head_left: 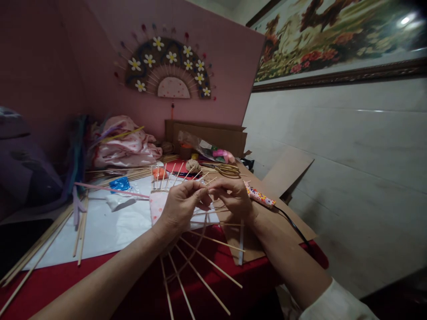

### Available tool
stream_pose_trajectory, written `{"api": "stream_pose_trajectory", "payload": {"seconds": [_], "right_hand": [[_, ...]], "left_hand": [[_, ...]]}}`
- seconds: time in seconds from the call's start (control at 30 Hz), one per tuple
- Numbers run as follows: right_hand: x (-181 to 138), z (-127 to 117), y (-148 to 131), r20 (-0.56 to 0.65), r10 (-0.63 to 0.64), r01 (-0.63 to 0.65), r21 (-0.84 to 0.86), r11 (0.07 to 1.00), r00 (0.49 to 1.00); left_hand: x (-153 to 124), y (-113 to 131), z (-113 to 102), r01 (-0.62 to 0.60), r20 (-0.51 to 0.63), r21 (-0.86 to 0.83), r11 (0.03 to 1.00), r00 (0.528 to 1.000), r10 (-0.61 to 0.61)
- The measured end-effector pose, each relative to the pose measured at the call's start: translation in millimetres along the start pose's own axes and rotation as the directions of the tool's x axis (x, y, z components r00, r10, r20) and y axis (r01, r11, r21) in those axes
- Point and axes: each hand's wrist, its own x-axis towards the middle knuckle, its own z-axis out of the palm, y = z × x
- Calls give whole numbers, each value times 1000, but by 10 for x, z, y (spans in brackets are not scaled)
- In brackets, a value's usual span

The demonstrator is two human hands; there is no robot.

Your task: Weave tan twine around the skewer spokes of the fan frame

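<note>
My left hand (185,202) and my right hand (235,195) meet over a half-round fan frame, both closed in a pinch with fingertips touching. A thin strand of twine (201,240) curves across the frame and runs up to my fingers; the pinched part is mostly hidden. Thin wooden sticks (213,264) radiate outward from the frame, some past the table's front edge, others standing up behind my hands. Pink spotted cloth (156,206) covers part of its centre, beside my left hand.
A glue gun (258,195) with a black cord lies right, on cardboard (283,218). Behind are a twine ball (193,166), golden-handled scissors (227,169) and bunched pink cloth (125,144). Loose sticks (43,249) lie left, near a blue packet (120,184). A flowered fan (170,66) hangs above.
</note>
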Motion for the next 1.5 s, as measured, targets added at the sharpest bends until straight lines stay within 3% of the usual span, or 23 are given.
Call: {"api": "stream_pose_trajectory", "payload": {"seconds": [0.17, 0.3, 0.43, 0.63, 0.93, 1.2, 1.37, 1.5], "right_hand": [[-17, -22, 5, -10, -98, 95, -194, 976, 995], [-25, -38, 23, -47, -233, 201, -366, 909, 971], [-25, -42, 28, -42, -274, 227, -447, 865, 961], [-36, -33, 24, -69, -224, 185, -358, 915, 972], [-45, -27, 78, -96, -142, 107, -307, 946, 985], [-27, -20, 10, -33, -102, 93, -201, 975, 994], [-30, -8, 0, -33, -117, 108, -202, 973, 993], [-27, -18, 1, -65, -116, 102, -179, 979, 991]], "left_hand": [[-2, 39, 0, 29, -20, -19, 999, 999, -29], [21, 34, -20, 103, 27, -101, 990, 995, -100], [35, 16, -38, 101, 38, -108, 989, 994, -98], [39, 2, -24, 82, 107, -200, 976, 992, -62], [6, 82, -2, 55, 43, -182, 982, 998, -47], [14, 16, -62, -20, -18, -222, 975, 1000, 17], [30, 40, -87, 75, 47, -238, 968, 997, -65], [37, 31, -73, 39, 50, -160, 986, 998, -31]]}}
